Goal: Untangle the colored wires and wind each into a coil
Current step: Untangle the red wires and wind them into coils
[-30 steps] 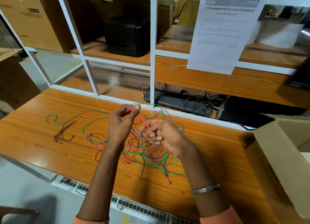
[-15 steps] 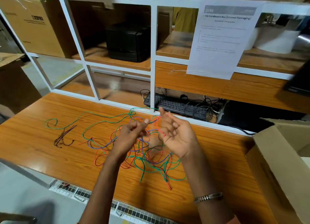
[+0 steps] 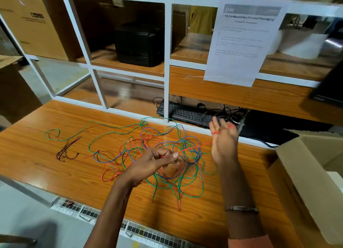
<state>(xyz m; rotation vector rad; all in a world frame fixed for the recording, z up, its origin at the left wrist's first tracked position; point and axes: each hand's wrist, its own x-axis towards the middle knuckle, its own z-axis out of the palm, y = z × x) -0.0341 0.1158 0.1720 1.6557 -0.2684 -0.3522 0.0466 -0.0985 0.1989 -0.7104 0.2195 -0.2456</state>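
Observation:
A tangle of green, blue and red wires [image 3: 154, 154] lies spread over the middle of the wooden table [image 3: 37, 164]. My left hand [image 3: 156, 160] hovers over the tangle and pinches a red wire [image 3: 193, 147] between thumb and finger. That red wire runs taut up to my right hand [image 3: 223, 138], which is raised with straight fingers and has the red wire looped around them. A long green wire [image 3: 78, 136] trails off to the left. A small dark brown wire bundle [image 3: 65, 151] lies apart at the left.
An open cardboard box [image 3: 308, 175] stands at the table's right edge. A white shelf frame [image 3: 168, 62] rises behind the table, with a black keyboard [image 3: 185, 115] and cables under it, a taped paper sheet [image 3: 241, 39], a black device [image 3: 139, 43] and a carton [image 3: 35, 23].
My right hand has moved right and up, its fingers spread, with red wire now wrapped round them. My left hand dropped lower over the tangle, pulling the red wire taut.

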